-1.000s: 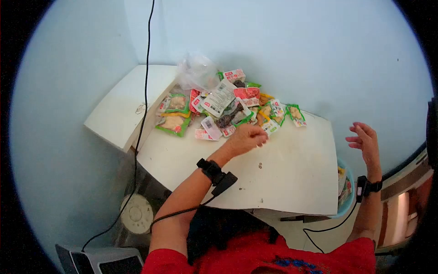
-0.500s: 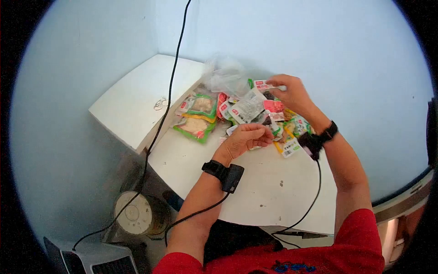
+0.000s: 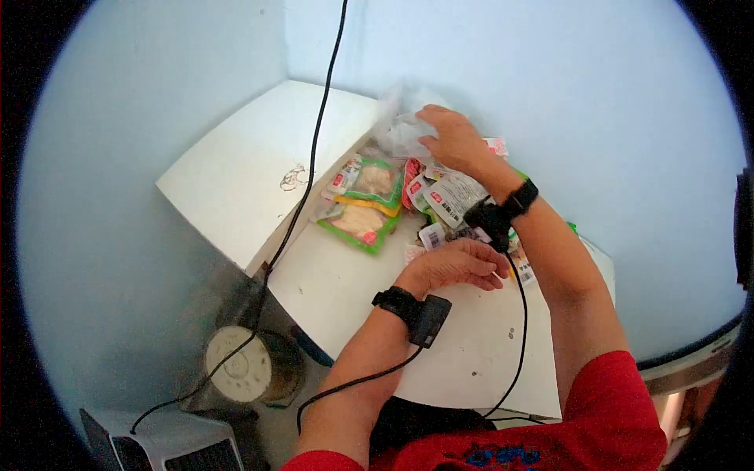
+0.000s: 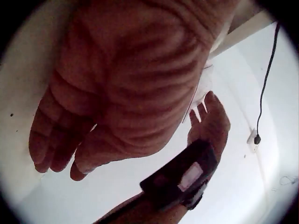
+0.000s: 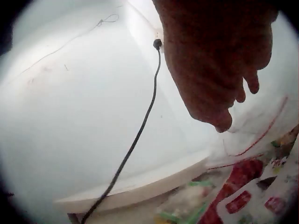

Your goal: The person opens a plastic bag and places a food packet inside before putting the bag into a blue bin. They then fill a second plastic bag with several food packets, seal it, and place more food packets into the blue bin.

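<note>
My right hand (image 3: 457, 143) reaches over the pile at the back, its fingers at the clear plastic bag (image 3: 400, 140) and overlapping it in the head view. In the right wrist view the right hand (image 5: 219, 60) shows dark, fingers loosely bent above the bag's red-edged film (image 5: 252, 147). My left hand (image 3: 459, 265) hovers at the front of the packets with nothing in it. The left wrist view shows the left palm (image 4: 126, 79) with relaxed fingers. Beneath the right forearm lies a white-backed food packet (image 3: 449, 198).
Green-edged food packets (image 3: 360, 225) lie left of the pile on the white table (image 3: 440, 369). A raised white board (image 3: 259, 165) stands at the left. A black cable (image 3: 318, 133) hangs in front. Below are a round-topped bin (image 3: 238, 363) and a grey-white chair (image 3: 173, 439).
My right hand has come from beyond the table's right side, across the packets, to the plastic bag. The left hand stays near the pile's front. The head view has shifted.
</note>
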The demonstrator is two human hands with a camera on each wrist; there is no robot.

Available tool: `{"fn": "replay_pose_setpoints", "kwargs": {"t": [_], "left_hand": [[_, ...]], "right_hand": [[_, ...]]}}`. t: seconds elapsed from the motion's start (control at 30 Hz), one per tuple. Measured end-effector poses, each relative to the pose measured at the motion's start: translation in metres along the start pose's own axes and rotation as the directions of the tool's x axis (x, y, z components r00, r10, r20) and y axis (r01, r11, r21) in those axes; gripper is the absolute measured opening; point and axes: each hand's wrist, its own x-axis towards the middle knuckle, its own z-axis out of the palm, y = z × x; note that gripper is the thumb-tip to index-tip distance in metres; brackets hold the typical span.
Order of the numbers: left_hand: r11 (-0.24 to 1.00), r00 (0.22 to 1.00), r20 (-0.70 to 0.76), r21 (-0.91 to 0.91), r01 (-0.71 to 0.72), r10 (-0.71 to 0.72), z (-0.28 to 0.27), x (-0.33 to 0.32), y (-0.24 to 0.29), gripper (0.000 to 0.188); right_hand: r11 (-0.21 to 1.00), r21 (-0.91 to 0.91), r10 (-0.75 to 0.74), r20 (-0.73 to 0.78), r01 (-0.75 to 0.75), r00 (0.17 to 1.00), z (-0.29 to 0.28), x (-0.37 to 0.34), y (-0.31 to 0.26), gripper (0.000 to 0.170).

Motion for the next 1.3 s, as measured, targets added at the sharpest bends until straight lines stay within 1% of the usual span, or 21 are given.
{"fn": "replay_pose_setpoints", "kwargs": {"t": [0.03,0.07,0.17,0.27,0.37,0.47,0.5,0.57,0.63,0.67,0.73,0.77,0.8,0.9,0.93,1.03,1.07,1.17,1.2,1.27,1.3], "left_hand": [[1.0,1.0,-0.007,-0.005,-0.009,0.009,-0.004,0.001,-0.003,0.032],[1.0,1.0,-0.012,-0.013,-0.016,0.016,-0.002,0.001,-0.001,0.032],[0.999,0.999,-0.018,0.018,-0.031,0.032,0.001,-0.001,0.002,0.032],[0.997,0.997,-0.01,0.029,-0.074,0.074,-0.001,-0.002,0.004,0.035],[0.991,0.991,-0.036,-0.038,-0.129,0.128,-0.002,-0.003,0.007,0.041],[0.969,0.975,-0.077,-0.119,-0.216,0.208,0.0,-0.003,0.006,0.045],[0.957,0.966,-0.096,-0.143,-0.253,0.241,0.0,-0.003,0.007,0.046],[0.927,0.949,-0.135,-0.215,-0.307,0.283,0.0,-0.003,0.011,0.051],[0.885,0.937,-0.187,-0.314,-0.342,0.296,0.0,-0.002,0.015,0.056],[0.888,0.934,-0.181,-0.296,-0.351,0.309,-0.003,-0.002,0.017,0.065],[0.836,0.922,-0.175,-0.388,-0.387,0.346,-0.005,-0.002,0.017,0.067],[0.807,0.916,-0.176,-0.434,-0.4,0.359,-0.005,-0.003,0.016,0.068],[0.835,0.911,-0.216,-0.366,-0.41,0.353,-0.001,-0.005,0.019,0.075],[0.795,0.898,-0.214,-0.418,-0.439,0.383,0.002,-0.006,0.017,0.079],[0.794,0.89,-0.264,-0.405,-0.453,0.373,0.003,-0.007,0.016,0.087],[0.755,0.906,-0.216,-0.502,-0.422,0.363,0.002,-0.011,0.02,0.095],[0.762,0.916,-0.259,-0.509,-0.4,0.307,0.008,-0.012,0.023,0.101],[0.839,0.934,-0.248,-0.423,-0.343,0.257,0.015,-0.013,0.025,0.09],[0.891,0.925,-0.276,-0.301,-0.341,0.26,0.015,-0.013,0.022,0.081],[0.948,0.901,-0.326,-0.042,-0.315,0.285,0.013,-0.014,0.015,0.062],[0.954,0.896,-0.354,-0.029,-0.299,0.27,0.009,-0.012,0.013,0.056]], "right_hand": [[1.0,0.018,0.019,-0.079,-0.018,0.997,-0.003,0.0,0.006,0.044],[0.999,-0.045,0.018,-0.153,-0.025,0.988,0.001,-0.004,0.012,0.045],[0.99,-0.001,0.138,0.188,-0.14,0.972,-0.001,-0.015,0.034,0.039],[0.997,0.017,0.067,0.161,-0.071,0.985,-0.001,-0.026,0.045,0.029],[0.975,0.147,0.18,-0.083,-0.166,0.98,-0.014,-0.032,0.04,0.017],[0.884,0.438,0.322,-0.323,-0.16,0.89,-0.022,-0.032,0.053,0.017],[0.789,0.592,0.403,-0.297,-0.164,0.866,-0.034,-0.035,0.048,0.017],[0.53,0.837,0.54,-0.21,-0.136,0.815,-0.063,-0.046,0.041,0.018],[0.315,0.949,0.56,-0.194,0.009,0.806,-0.077,-0.062,0.048,0.022],[0.2,0.977,0.572,-0.183,0.08,0.799,-0.082,-0.071,0.049,0.025],[0.527,0.848,0.472,-0.232,-0.061,0.85,-0.096,-0.097,0.03,0.031],[0.717,0.666,0.408,-0.162,-0.205,0.899,-0.11,-0.113,0.007,0.036],[0.867,0.416,0.338,-0.091,-0.273,0.937,-0.123,-0.129,-0.016,0.042],[0.753,0.536,0.437,0.028,-0.383,0.899,-0.111,-0.165,-0.017,0.045],[0.699,0.584,0.469,0.059,-0.412,0.881,-0.107,-0.175,-0.015,0.046],[0.481,0.765,0.556,0.113,-0.429,0.824,-0.089,-0.21,0.008,0.042],[0.4,0.814,0.581,0.131,-0.421,0.804,-0.084,-0.222,0.013,0.041],[0.172,0.912,0.634,0.187,-0.373,0.75,-0.08,-0.246,0.02,0.041],[0.108,0.925,0.645,0.213,-0.363,0.734,-0.082,-0.247,0.016,0.042],[0.162,0.908,0.627,0.207,-0.385,0.751,-0.081,-0.256,0.019,0.042],[0.276,0.867,0.596,0.183,-0.414,0.782,-0.077,-0.264,0.025,0.046]]}}
